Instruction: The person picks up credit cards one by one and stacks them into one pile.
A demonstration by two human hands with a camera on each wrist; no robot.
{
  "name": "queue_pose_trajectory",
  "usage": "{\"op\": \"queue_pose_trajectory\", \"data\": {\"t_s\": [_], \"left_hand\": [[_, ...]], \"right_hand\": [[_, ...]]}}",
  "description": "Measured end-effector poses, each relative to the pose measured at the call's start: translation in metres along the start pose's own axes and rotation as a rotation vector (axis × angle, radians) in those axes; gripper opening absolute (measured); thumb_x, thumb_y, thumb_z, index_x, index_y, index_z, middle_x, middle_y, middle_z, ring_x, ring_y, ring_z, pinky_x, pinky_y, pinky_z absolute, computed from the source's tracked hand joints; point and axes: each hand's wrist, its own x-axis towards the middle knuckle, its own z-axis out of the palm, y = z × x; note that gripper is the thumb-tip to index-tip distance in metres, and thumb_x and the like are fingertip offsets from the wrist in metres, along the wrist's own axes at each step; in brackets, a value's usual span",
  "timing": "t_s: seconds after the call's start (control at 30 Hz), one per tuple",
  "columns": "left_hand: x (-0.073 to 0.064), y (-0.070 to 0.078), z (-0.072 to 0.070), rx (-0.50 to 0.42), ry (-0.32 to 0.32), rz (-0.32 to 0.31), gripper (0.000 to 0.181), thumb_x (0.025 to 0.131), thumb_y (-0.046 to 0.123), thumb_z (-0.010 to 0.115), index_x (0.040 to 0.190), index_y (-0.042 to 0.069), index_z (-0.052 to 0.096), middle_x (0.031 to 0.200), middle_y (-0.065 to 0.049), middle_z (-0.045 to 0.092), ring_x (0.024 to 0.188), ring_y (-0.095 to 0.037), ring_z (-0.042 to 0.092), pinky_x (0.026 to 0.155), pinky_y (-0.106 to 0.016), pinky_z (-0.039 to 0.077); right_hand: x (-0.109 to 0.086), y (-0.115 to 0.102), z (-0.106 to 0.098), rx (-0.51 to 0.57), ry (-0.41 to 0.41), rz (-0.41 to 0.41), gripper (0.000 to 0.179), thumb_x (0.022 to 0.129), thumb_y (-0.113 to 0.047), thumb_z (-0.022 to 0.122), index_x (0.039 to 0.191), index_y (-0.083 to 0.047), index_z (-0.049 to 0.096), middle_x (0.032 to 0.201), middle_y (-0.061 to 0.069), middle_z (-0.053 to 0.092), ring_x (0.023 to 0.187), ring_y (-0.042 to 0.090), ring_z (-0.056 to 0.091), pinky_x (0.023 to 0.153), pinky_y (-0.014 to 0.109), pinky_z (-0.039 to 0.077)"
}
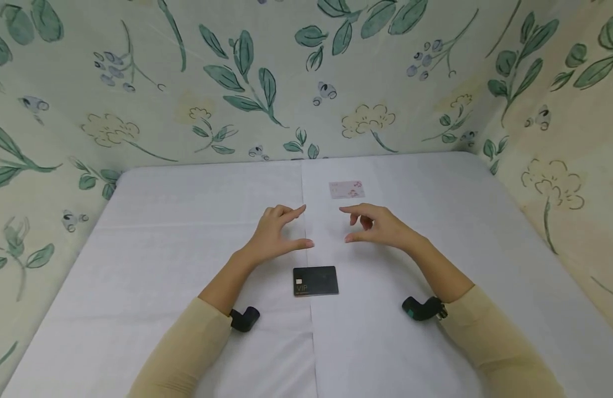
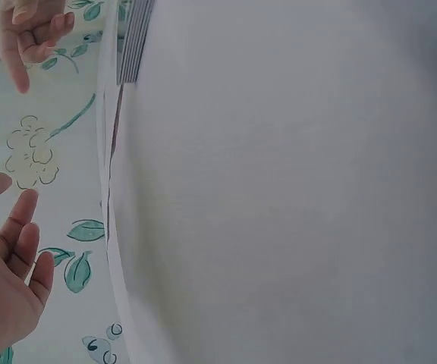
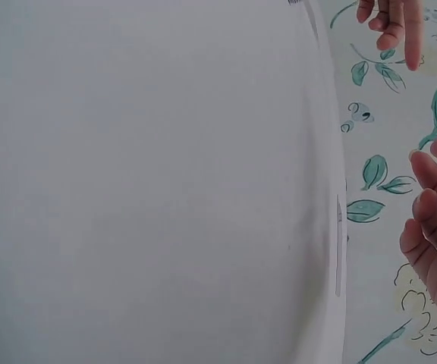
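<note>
A black card marked VIP (image 1: 318, 281) lies face up on the white-covered table. My left hand (image 1: 273, 235) is raised just beyond its left side, thumb and fingers spread apart. Across from it, my right hand (image 1: 378, 224) holds the same kind of pose, its index finger stretched and the others bent loosely. Nothing is between the fingers of either hand. A pale pink card with a floral print (image 1: 341, 190) lies farther back, beyond the right hand. In the left wrist view, a grey stack with ridged edges (image 2: 135, 42) shows at the top; its faces are hidden.
White cloth (image 1: 162, 276) covers the table, with a seam running down its middle. Leaf-patterned fabric (image 1: 266, 132) rises behind the table and along both sides. A small black device (image 1: 245, 319) is at the left wrist, and another black device (image 1: 423, 308) at the right.
</note>
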Motion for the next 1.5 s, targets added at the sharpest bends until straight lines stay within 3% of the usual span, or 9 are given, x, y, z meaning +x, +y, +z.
{"op": "queue_pose_trajectory", "data": {"t_s": [0.43, 0.67, 0.9, 1.17, 1.5], "left_hand": [[0.031, 0.003, -0.011, 0.135, -0.048, -0.044, 0.088, 0.073, 0.059, 0.071, 0.146, 0.026, 0.036, 0.129, -0.01, 0.046, 0.114, -0.026, 0.038, 0.092, -0.044, 0.037], [0.051, 0.01, -0.008, 0.197, -0.092, -0.064, 0.091, 0.071, 0.066, 0.068, 0.147, 0.028, 0.034, 0.129, -0.008, 0.046, 0.114, -0.024, 0.038, 0.091, -0.041, 0.038], [0.068, 0.018, -0.003, 0.254, -0.139, -0.114, 0.092, 0.072, 0.07, 0.064, 0.147, 0.028, 0.034, 0.134, -0.01, 0.045, 0.119, -0.026, 0.038, 0.098, -0.044, 0.036], [0.085, 0.025, 0.004, 0.253, -0.193, -0.191, 0.092, 0.072, 0.071, 0.062, 0.148, 0.03, 0.031, 0.14, -0.011, 0.042, 0.121, -0.027, 0.038, 0.097, -0.047, 0.039], [0.102, 0.038, 0.02, 0.194, -0.207, -0.272, 0.093, 0.075, 0.07, 0.06, 0.15, 0.026, 0.028, 0.143, -0.015, 0.038, 0.123, -0.031, 0.038, 0.099, -0.05, 0.039]], "right_hand": [[0.011, 0.015, -0.018, -0.124, 0.051, 0.048, 0.071, 0.072, -0.026, 0.082, 0.133, -0.006, 0.053, 0.096, 0.015, 0.061, 0.07, 0.018, 0.046, 0.06, 0.025, 0.04], [0.016, 0.022, -0.025, -0.153, 0.077, 0.134, 0.07, 0.073, -0.023, 0.082, 0.134, -0.004, 0.052, 0.099, 0.018, 0.06, 0.075, 0.021, 0.048, 0.063, 0.027, 0.041], [0.021, 0.028, -0.031, -0.174, 0.051, 0.202, 0.073, 0.076, -0.026, 0.08, 0.138, -0.004, 0.048, 0.103, 0.017, 0.059, 0.084, 0.026, 0.055, 0.069, 0.032, 0.044], [0.027, 0.039, -0.034, -0.224, 0.024, 0.284, 0.076, 0.078, -0.035, 0.077, 0.14, -0.005, 0.045, 0.108, 0.016, 0.059, 0.094, 0.028, 0.055, 0.073, 0.036, 0.046], [0.04, 0.052, -0.036, -0.293, -0.006, 0.377, 0.079, 0.08, -0.043, 0.073, 0.144, -0.009, 0.04, 0.121, 0.02, 0.049, 0.099, 0.031, 0.048, 0.079, 0.042, 0.046]]}}
